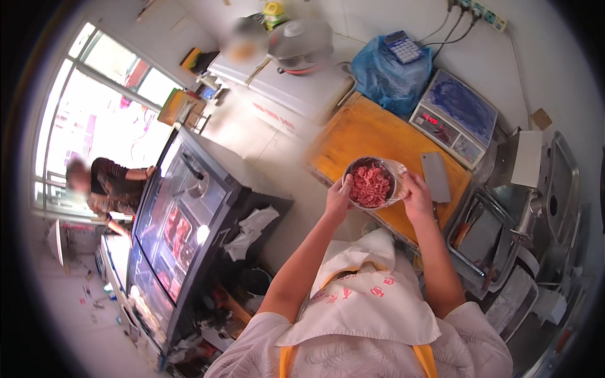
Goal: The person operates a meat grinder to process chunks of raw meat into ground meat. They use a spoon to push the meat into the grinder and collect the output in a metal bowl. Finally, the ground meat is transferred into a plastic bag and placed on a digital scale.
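In front of my chest I hold a round bowl (350, 165) filled with red minced meat (370, 186). My left hand (338, 193) is closed on its left rim, thumb on top. A clear plastic bag (396, 169) is at the bowl's right side, and my right hand (416, 194) is closed on it there. Whether those fingers also grip the rim is hard to tell. The bowl is above the near edge of a wooden chopping board (353, 129). A cleaver (435, 176) lies on the board, just beyond my right hand.
A digital scale (457, 116) stands behind the board, beside a blue plastic bag (387, 72) with a calculator (403, 48) on top. At right are metal trays (482, 223). A glass display case (183, 220) with meat stands at left; a person (116, 186) leans on its far side.
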Demonstrator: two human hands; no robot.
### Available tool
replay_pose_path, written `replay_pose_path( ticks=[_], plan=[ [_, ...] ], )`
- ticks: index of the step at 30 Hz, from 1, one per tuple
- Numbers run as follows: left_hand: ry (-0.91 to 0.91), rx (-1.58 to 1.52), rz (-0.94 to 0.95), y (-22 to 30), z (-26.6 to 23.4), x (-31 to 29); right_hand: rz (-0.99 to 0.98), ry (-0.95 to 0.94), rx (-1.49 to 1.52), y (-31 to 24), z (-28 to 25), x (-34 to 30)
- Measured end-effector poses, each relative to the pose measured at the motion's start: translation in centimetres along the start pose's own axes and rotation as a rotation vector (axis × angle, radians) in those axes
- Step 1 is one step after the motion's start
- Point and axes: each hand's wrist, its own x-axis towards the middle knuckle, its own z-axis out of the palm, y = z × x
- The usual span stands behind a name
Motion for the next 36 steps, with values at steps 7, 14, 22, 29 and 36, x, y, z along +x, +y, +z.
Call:
replay_pose_path(
  ticks=[7,14,22,29,36],
  plan=[
    [0.062,0.958,0.369,2.2,0.4,5.8,-0.160,0.057,-0.398,-1.6,3.0,1.8],
    [-0.378,0.360,-0.179,5.2,0.2,11.9,-0.082,0.058,-0.067,-2.6,4.3,1.4],
    [-0.544,0.726,-0.050,6.2,-1.6,14.0,-0.161,0.272,-0.746,-2.1,7.7,-0.3],
    [-0.406,0.250,-0.173,9.1,-4.7,7.8,-0.185,0.425,-0.955,-3.9,5.3,-2.0],
    [-0.554,0.503,-0.095,7.3,-4.6,2.4,-0.302,0.416,-1.269,-5.5,5.2,-1.1]
  ],
)
